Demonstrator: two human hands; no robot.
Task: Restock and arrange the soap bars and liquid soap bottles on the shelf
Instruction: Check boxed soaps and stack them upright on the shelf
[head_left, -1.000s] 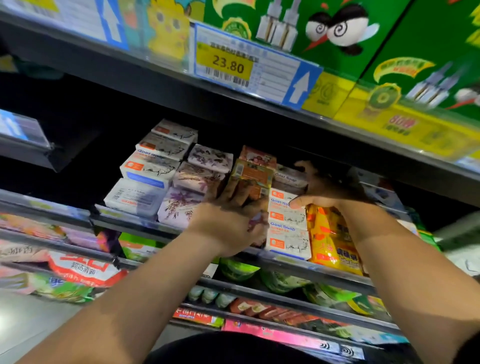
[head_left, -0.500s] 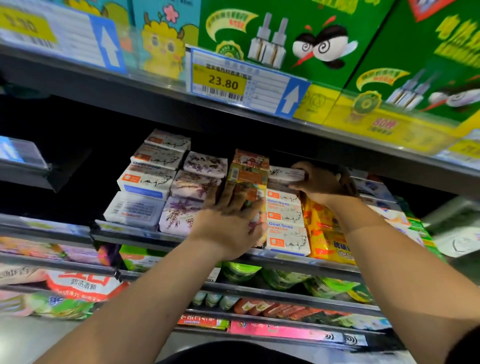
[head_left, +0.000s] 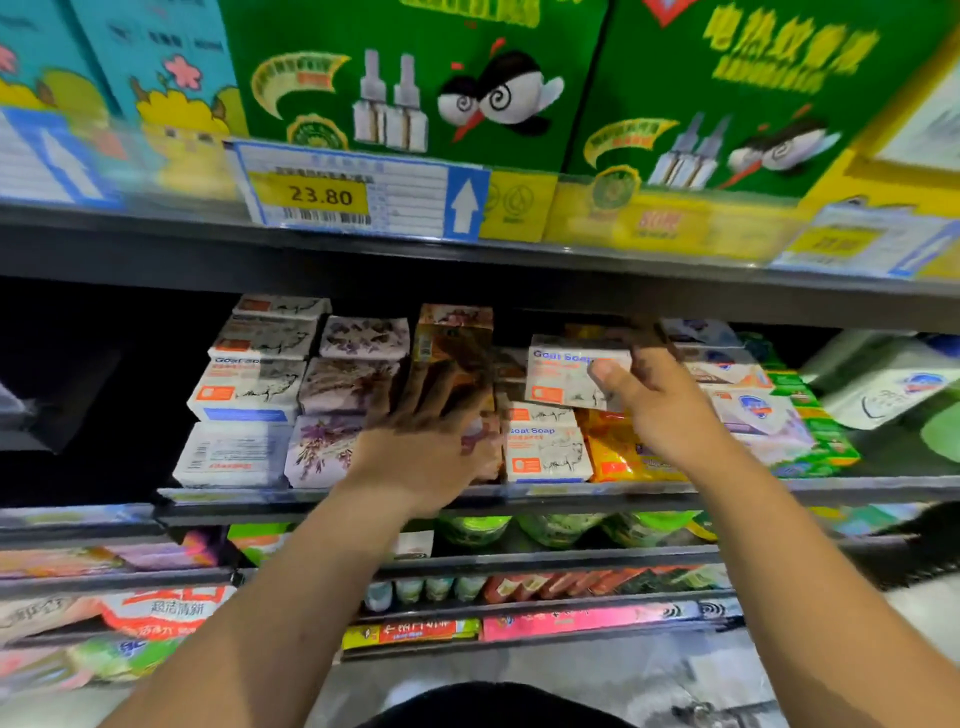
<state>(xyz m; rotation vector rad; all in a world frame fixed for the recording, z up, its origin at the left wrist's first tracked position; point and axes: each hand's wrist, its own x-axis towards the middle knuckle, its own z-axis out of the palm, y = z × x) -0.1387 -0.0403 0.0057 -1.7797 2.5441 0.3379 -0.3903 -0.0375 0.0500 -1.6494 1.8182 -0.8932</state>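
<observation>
On the left, the white soap stack (head_left: 244, 387) and the lavender soap packs (head_left: 347, 387) are sitting squared up on the shelf (head_left: 234, 496). Next along, the left hand (head_left: 426, 441) is pressing straight, spread fingers against the orange-brown soap boxes (head_left: 452, 338), bracing that column. Right of it, the right hand (head_left: 662, 408) is pinching a Goat Soap box (head_left: 563, 376), thumb on its face, holding it tilted over the Goat Soap stack (head_left: 545, 452), with the yellow packets (head_left: 615, 449) just beside. To do this well, the person should be keeping that brace on, levelling the box and setting it label-forward, flush with the boxes beneath. Against half a second ago, the box is no longer lying flat atop its column. It is coming forward, tipping face-out, while the left hand is staying put.
</observation>
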